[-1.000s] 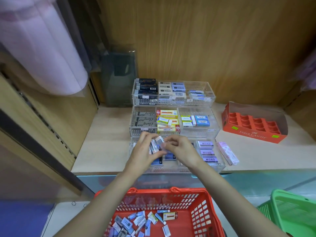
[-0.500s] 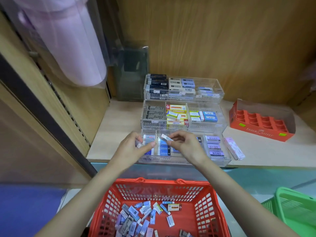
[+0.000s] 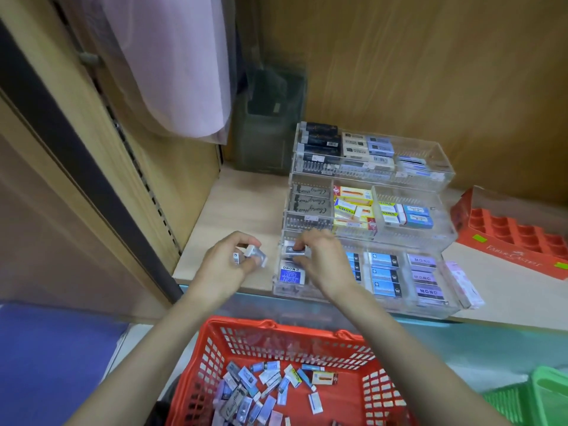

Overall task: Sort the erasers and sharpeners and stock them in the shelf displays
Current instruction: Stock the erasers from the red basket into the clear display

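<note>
The left hand (image 3: pixel 226 267) hovers over the wooden shelf (image 3: pixel 233 207), just left of the clear acrylic display (image 3: pixel 430 310), its fingers curled round a small bunch of clear-wrapped pieces (image 3: pixel 253 256). The right hand (image 3: pixel 327 265) reaches into the leftmost compartment of the display's front tier, where thumb and forefinger pinch a small grey piece (image 3: pixel 293 251); I cannot tell whether it is an eraser or a sharpener. Just under that hand's fingers, in the same compartment, a blue MONO eraser (image 3: pixel 291 275) lies flat.

To the right of the right hand the front tier holds blue-sleeved erasers (image 3: pixel 384 273) and, one compartment further, purple MONO erasers (image 3: pixel 425 276). Beyond both hands the middle tier carries grey script-printed erasers (image 3: pixel 309 202), yellow and red boxes (image 3: pixel 353 207) and blue-and-white erasers (image 3: pixel 415 215). The rear tier, farthest from the hands, carries black boxes (image 3: pixel 319 139) and paler ones.

A pink packet (image 3: pixel 461 284) lies on the shelf just beside the display's right end, and farther right stands an orange Faber-Castell tray (image 3: pixel 516 241). Below the forearms a red basket (image 3: pixel 276 330) holds loose mixed erasers (image 3: pixel 261 392) scattered over its floor, with a green basket (image 3: pixel 547 398) well off to the right of it
</note>
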A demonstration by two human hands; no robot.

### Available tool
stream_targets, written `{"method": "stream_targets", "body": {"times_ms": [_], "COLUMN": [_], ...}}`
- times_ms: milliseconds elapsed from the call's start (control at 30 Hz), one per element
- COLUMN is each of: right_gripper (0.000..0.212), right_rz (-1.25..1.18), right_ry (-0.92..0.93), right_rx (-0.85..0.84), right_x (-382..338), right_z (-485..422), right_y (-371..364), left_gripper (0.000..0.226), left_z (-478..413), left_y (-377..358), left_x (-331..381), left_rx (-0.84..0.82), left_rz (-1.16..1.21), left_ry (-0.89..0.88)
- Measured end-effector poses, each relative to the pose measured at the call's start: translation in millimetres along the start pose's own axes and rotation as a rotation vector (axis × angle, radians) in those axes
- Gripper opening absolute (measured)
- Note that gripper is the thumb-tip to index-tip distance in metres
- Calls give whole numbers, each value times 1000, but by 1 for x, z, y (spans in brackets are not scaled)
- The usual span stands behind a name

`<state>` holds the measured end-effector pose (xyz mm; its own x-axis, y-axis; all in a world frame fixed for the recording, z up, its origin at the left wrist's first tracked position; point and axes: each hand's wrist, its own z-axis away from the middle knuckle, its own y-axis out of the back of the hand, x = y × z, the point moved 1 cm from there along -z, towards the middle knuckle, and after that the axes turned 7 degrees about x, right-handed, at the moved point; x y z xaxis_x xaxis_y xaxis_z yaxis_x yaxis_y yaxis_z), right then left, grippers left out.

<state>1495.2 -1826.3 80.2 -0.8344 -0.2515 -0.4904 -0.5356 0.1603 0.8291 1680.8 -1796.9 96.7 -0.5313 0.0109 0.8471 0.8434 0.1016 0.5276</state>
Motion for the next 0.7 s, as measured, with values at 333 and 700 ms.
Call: {"method": "stream_targets", "body": {"times_ms": [333,700], "right_gripper": [16,23], "right_rz": [288,-645], "right_ry": [196,-175], "right_rx": [-168,-191], "right_x": [-3,-31], "right_z": [-11,27], "right_y": [2,38], "left_gripper": [23,21], "left_z": [15,17], "left_y": [-6,-12], "left_x": [20,36], "left_rx": [-11,29], "left_rz": [161,492], "left_ry": [43,163]}}
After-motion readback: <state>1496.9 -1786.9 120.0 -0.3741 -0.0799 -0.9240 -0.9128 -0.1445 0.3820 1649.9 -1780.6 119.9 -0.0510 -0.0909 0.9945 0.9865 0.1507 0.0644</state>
